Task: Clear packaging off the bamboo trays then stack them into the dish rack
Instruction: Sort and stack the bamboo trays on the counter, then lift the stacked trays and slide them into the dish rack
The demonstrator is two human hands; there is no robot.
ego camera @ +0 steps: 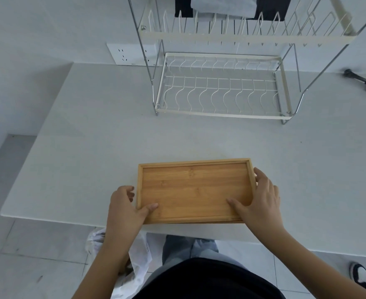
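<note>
While both hands grip it, the tray sits flat at the near edge of the table.

Tray [196, 190]: bamboo, bare of wrapping, open side up, long side toward the person; its near rim lies just inside the table's front edge.

Left hand [127, 209]: half open, thumb [150, 207] laid over the near-left corner onto the tray floor, fingers curled against the outside of the left rim.

Right hand [262, 201]: spread wider, thumb stretched across the tray floor near the near-right corner, fingers wrapped round the right rim (their tips are hidden behind the wood).

Rack [222, 89]: two-tier wire dish rack at the far side of the table, well apart from the tray; both tiers hold nothing.

Table [91, 147]: white, plain.

Bag [139, 262]: crumpled white plastic on the floor below the table edge, beside the left forearm.

Socket [130, 53]: white, on the wall behind the rack's left leg.
</note>
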